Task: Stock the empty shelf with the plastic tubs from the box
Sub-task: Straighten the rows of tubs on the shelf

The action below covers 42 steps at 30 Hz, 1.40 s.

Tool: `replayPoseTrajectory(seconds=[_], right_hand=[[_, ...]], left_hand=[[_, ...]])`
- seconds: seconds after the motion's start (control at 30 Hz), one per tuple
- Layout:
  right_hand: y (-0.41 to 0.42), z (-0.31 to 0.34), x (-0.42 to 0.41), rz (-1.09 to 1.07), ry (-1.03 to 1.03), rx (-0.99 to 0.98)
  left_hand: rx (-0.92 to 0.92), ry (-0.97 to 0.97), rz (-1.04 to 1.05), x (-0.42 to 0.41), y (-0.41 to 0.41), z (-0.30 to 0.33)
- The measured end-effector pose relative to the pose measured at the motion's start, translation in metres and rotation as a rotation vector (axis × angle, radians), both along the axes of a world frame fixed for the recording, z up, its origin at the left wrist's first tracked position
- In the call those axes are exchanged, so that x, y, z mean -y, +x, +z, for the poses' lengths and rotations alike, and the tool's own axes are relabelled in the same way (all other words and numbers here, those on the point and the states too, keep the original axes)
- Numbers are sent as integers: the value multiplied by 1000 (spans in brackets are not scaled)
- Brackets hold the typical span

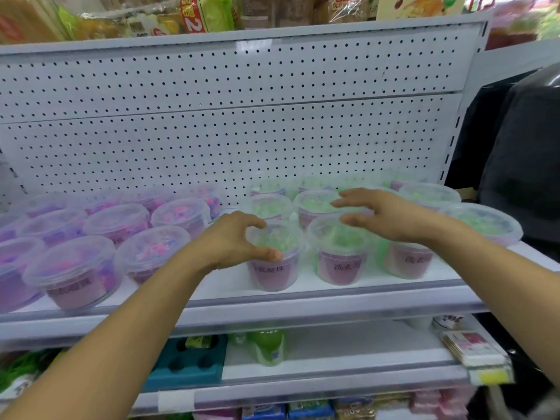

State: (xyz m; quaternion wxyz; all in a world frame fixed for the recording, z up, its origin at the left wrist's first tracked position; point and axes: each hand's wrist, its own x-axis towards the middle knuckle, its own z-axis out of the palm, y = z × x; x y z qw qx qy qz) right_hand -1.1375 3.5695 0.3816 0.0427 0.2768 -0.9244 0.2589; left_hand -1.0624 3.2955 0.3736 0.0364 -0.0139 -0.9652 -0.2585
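While the left hand point(239, 237) curls thumb and fingers round the lid of the front green tub point(274, 256), which stands upright at the front lip of the shelf point(303, 295), the right hand point(378, 216) hovers spread and empty just above the neighbouring tub point(339, 250) to that first tub's right. So the left hand is nearer its tub; any nudge looks like a short push back or sideways. Left of the front green tub, past a gap, sit purple-filled tubs point(72, 274) in rows. Behind it, more green tubs point(318, 204) run back to the pegboard point(230, 116). Each is lidded, with small beads inside. No box shows.
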Motion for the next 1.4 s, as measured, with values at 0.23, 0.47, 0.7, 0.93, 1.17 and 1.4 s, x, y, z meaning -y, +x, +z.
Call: replayPoseTrajectory(seconds=[0.23,0.47,0.7,0.93,1.17,1.4], right_hand=[[17,6,-59,-240,128,-8],[24,-10,-55,-209,193,-7],[23,-14,-59,-196,186,17],[20,-14,-55,-203,202,41],[20,-9,-48,-215,272,4],[21,9,-16,-208,277,-119]], left_hand=[[-271,-97,-173,-23,0,-23],[-228,-105,-222,-45,-6,-23],[-187,-109,-167,-45,-11,-22],[-182,-124,-154,-45,-12,-19],[-168,-103,-151,-46,-8,-19],[-210,-114,-202,-27,17,-17]])
